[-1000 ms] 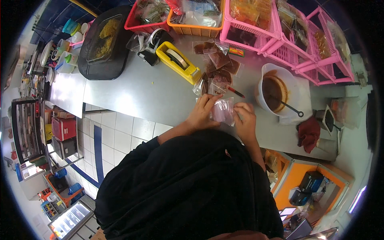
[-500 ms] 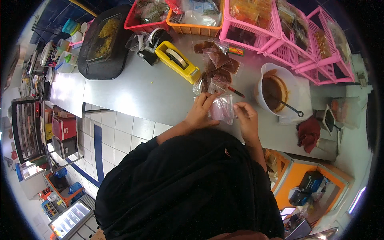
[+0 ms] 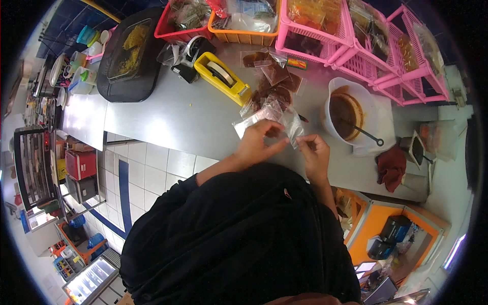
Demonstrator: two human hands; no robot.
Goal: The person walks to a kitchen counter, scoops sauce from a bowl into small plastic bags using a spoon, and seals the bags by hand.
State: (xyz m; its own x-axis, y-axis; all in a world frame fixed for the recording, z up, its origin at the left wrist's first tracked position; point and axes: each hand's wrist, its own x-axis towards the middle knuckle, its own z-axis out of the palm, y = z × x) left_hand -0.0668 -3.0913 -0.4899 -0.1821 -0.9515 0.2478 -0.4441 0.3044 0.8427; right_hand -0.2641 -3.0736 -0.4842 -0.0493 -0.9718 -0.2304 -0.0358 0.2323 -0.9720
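Head view: clear plastic bag [image 3: 293,123] sits between the hands, over worktop [image 3: 162,119]. Right hand [image 3: 315,154] pinches its lower edge, thumb against finger; left hand [image 3: 259,143] has curled fingers, thumb near bag; cannot tell if gripping. More clear film [image 3: 244,125] beside left fingers. Handling, my judgement: thin film likely clings, so catch one layer, rub mouth apart, keep fingers outside.

Containers: white plastic jug [image 3: 369,100], brown sauce [image 3: 341,116] inside, ladle [image 3: 367,133] standing in it. Flat packets [image 3: 277,74] hold brown filling. Red crate [image 3: 178,36] and orange crate [image 3: 244,37] hold bagged goods; pink baskets [image 3: 346,57], orange and dark packets.
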